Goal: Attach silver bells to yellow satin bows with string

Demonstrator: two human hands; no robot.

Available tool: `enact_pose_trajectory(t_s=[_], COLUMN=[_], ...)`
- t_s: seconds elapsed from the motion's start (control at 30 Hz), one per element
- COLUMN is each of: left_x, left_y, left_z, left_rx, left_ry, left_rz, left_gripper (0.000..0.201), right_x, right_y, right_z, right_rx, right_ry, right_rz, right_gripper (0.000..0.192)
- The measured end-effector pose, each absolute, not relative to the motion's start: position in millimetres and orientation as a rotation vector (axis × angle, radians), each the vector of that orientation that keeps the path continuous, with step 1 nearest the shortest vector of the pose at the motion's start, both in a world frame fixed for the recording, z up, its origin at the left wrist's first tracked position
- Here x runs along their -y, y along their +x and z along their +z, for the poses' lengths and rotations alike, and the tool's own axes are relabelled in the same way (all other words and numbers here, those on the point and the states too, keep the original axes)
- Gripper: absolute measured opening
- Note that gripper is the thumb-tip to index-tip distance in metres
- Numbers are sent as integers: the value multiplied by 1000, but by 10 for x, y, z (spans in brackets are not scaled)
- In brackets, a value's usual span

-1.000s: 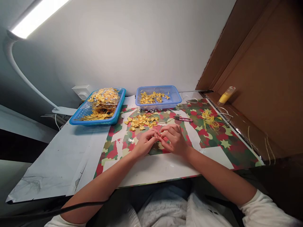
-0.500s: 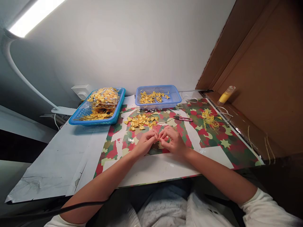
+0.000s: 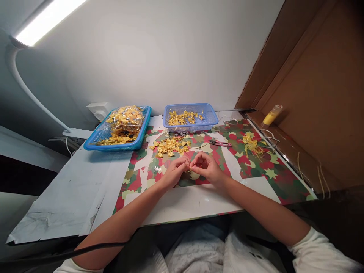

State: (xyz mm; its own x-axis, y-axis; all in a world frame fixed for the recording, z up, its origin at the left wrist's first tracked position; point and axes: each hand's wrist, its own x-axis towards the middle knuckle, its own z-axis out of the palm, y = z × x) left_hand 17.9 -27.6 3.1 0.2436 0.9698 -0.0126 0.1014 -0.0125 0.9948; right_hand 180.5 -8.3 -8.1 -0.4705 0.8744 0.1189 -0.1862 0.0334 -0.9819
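Note:
My left hand [image 3: 175, 172] and my right hand [image 3: 207, 168] meet over the patterned mat, fingertips almost touching. Both are closed in a pinch around a small yellow piece [image 3: 190, 169], mostly hidden by the fingers; whether it is ribbon or cord I cannot tell. Just beyond them lies a loose pile of yellow ribbon bows [image 3: 170, 146], some on golden stems. Thread snips [image 3: 220, 143] with a pink handle rest on the mat past my right hand.
A blue basket [image 3: 115, 147] at left holds stemmed bows and a clear bag. Another blue basket [image 3: 190, 126] holds more bows, with silvery beads [image 3: 180, 133] before it. Yellow scraps [image 3: 251, 144] lie right, near a yellow thread spool [image 3: 272, 115]. A lamp [image 3: 48, 22] hangs upper left.
The fingers of my right hand have shifted slightly at the pinch, and the strand seen beneath them earlier is now hidden. My left hand stays nearly still.

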Motion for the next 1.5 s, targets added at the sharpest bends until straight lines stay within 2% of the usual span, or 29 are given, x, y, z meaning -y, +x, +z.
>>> enact_pose_trajectory(t_s=[0.23, 0.53, 0.8, 1.17, 1.5], left_x=[273, 280, 307, 254, 235], left_y=[180, 186, 198, 140, 124], left_z=[56, 43, 74, -30, -26], left_rx=[-1083, -1077, -1053, -1076, -1103], left_ry=[1390, 1351, 1273, 1208, 1171], left_rz=[961, 935, 918, 1055, 1157], left_gripper=[17, 16, 19, 36, 34], right_x=[69, 92, 72, 24, 26], right_y=[1799, 1829, 1854, 1890, 1911], right_z=[-125, -94, -82, -95, -38], right_rx=[1379, 1606, 1651, 1630, 1734], right_ry=[-742, -859, -850, -798, -808], right_rz=[1608, 1271, 1164, 1337, 1493], right_gripper=[34, 12, 16, 16, 12])
